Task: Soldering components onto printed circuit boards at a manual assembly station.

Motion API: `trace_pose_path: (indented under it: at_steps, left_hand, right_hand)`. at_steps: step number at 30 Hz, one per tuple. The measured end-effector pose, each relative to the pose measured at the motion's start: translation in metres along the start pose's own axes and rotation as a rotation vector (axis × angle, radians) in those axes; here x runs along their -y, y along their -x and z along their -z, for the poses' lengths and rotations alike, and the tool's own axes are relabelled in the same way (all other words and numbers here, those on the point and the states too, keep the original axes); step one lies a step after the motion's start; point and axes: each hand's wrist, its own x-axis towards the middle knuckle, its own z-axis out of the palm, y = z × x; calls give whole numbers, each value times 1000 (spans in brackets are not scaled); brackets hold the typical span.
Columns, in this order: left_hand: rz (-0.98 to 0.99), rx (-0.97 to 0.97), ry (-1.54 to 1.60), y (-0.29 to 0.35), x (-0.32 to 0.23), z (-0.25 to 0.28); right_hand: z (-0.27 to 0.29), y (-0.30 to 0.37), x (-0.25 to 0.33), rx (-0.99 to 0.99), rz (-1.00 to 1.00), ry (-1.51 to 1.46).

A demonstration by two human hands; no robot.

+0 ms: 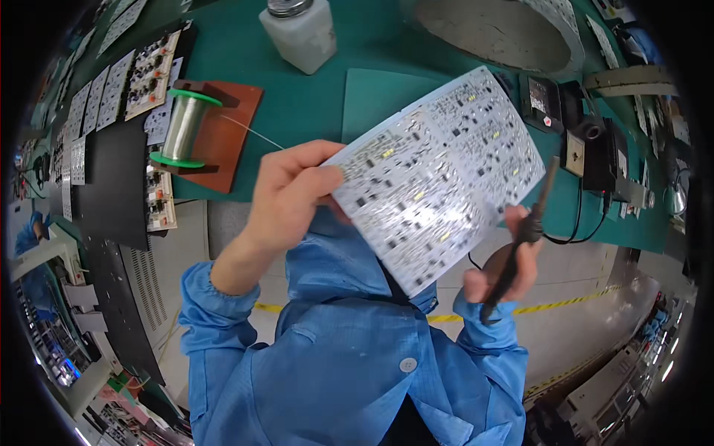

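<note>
My left hand (286,197) pinches the left edge of a large white circuit board panel (446,171), dotted with shiny solder joints and small dark parts. The panel is raised and tilted above the front edge of the bench. A spool of solder wire (186,128) with green rims sits on a brown stand (234,123); its wire runs toward my left hand and vanishes behind it. In my right hand (520,260), closed around its grip, is a black soldering iron (509,279). Its dark tip points up and away, beside the panel's right corner.
Behind the panel lies a green mat (372,93). A white bottle with a metal cap (301,33) stands at the back, and a wide grey duct opening (494,30) is at the back right. Black boxes with cables (606,156) are at right. Populated circuit boards (152,74) line the left.
</note>
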Motion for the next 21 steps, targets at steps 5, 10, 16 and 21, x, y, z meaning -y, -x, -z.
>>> trace_pose_path:
  at_steps: [5, 10, 16, 21]
  left_hand:
    - [0, -38, -11, -12, 23, -10]
    - [80, -21, -117, -18, 20, -7]
    - [-121, 14, -714, 3, 7, 9]
    - [-396, 153, -1159, 14, 11, 12]
  right_hand:
    - [-7, -15, 12, 347, 42, 64]
    - [-17, -13, 3, 368, 6, 71]
    - [-22, -9, 0, 284, 10, 81]
    - [-22, -8, -1, 319, 5, 76]
